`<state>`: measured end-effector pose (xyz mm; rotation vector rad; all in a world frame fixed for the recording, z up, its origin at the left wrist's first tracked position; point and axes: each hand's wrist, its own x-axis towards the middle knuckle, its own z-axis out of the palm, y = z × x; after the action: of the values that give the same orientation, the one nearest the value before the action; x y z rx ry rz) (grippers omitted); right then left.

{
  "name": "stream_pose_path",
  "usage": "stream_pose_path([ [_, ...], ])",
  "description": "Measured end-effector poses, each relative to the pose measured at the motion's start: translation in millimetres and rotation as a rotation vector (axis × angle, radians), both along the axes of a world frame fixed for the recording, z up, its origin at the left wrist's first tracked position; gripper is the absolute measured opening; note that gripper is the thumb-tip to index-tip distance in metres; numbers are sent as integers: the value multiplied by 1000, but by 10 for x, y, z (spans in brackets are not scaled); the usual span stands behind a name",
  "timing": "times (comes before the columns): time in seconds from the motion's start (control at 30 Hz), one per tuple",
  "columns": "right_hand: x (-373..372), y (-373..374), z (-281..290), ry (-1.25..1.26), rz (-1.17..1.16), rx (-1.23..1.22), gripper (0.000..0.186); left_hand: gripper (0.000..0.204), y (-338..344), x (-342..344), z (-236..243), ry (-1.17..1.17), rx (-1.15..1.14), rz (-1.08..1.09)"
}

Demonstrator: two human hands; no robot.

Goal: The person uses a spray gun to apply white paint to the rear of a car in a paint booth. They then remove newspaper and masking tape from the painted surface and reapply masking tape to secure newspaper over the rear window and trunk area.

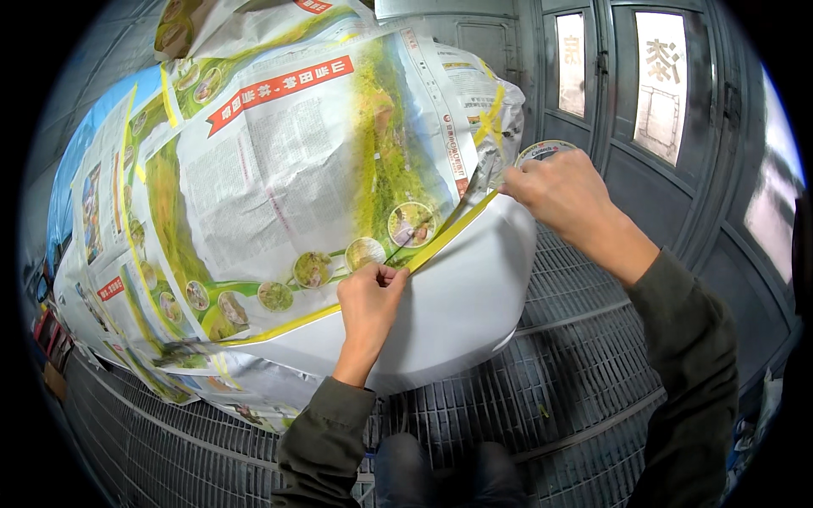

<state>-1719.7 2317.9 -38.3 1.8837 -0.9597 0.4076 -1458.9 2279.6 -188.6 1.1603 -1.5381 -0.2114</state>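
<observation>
Printed newspaper sheets cover most of a vehicle body, leaving a curved white bumper panel bare along its lower corner. A strip of yellow masking tape runs along the paper's lower edge, where it meets the white panel. My left hand is closed, thumb and fingers pinched on the tape at the paper's edge. Farther right, my right hand grips a roll of masking tape, mostly hidden behind the fingers. The strip stretches between both hands. Right of the strip's middle, the paper edge gapes slightly.
Metal grating forms the floor under the bumper and around my legs. Grey metal doors with bright windows stand at the right. Blue sheeting drapes the vehicle's far left side. More yellow tape crosses the paper near the right corner.
</observation>
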Motion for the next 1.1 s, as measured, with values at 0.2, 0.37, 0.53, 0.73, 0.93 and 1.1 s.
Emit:
stream_pose_path([
  [0.2,40,-79,18,39,-13,-32,5,30,-76,3,83,-308,-112,158],
  [0.37,47,-169,34,80,-120,-5,16,40,-34,-26,311,-609,-176,312],
  [0.53,138,-177,90,26,-67,0,6,45,-107,-73,449,-610,-229,287],
  [0.73,168,-302,98,40,-83,0,7,49,-240,-320,715,-613,-250,200],
  [0.93,199,-381,148,62,-121,53,5,52,-375,-451,1016,-665,-316,160],
  [1.1,148,-455,94,45,-120,61,7,52,-483,-706,1199,-666,-356,117],
])
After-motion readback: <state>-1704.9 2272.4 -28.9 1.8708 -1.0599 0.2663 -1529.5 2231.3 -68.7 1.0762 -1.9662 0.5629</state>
